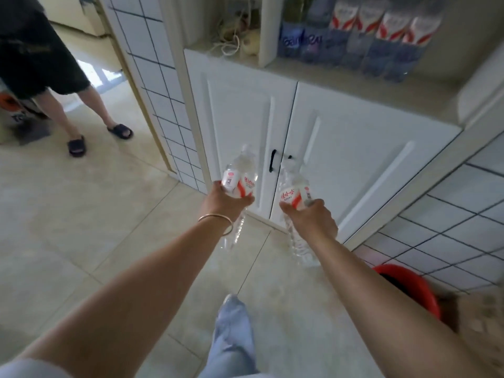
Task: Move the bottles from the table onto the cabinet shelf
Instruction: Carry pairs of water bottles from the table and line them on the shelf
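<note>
While both arms reach forward toward the white cabinet [327, 148], the head view shows each hand carrying one clear water bottle by its labelled middle. The left hand [223, 200] wraps its fingers round the left bottle [240, 181], whose cap end points up and away toward the cabinet doors and whose base hangs below the wrist, just past a thin bangle [216, 221]. The right hand [311, 214] grips the right bottle [293, 195] in the same fashion, cap forward, base trailing under the forearm. Both bottles are tilted rather than upright, lie near each other without touching, and are held in the air in front of the closed lower doors and their dark handles [272, 160]; neither is yet over the shelf. The cabinet shelf [368, 85] lies above and to the right of the hands, and a row of shelved bottles [381, 36] with similar red and white labels stands at its back, leaving a bare strip of ledge in front. A cream divider [268, 31] separates this bay from a left bay holding a tangle of cord [231, 36]. The step in hand appears to be the carry to the shelf. To do it well, each bottle should probably be raised above ledge height, turned base-down before release, and set in the free strip beside the standing row, one at a time, so that a swinging base does not topple its neighbours. A second person's legs in dark sandals [76, 145] stand well apart at the left, and a red basin [409, 285] sits on the floor near the right arm.
</note>
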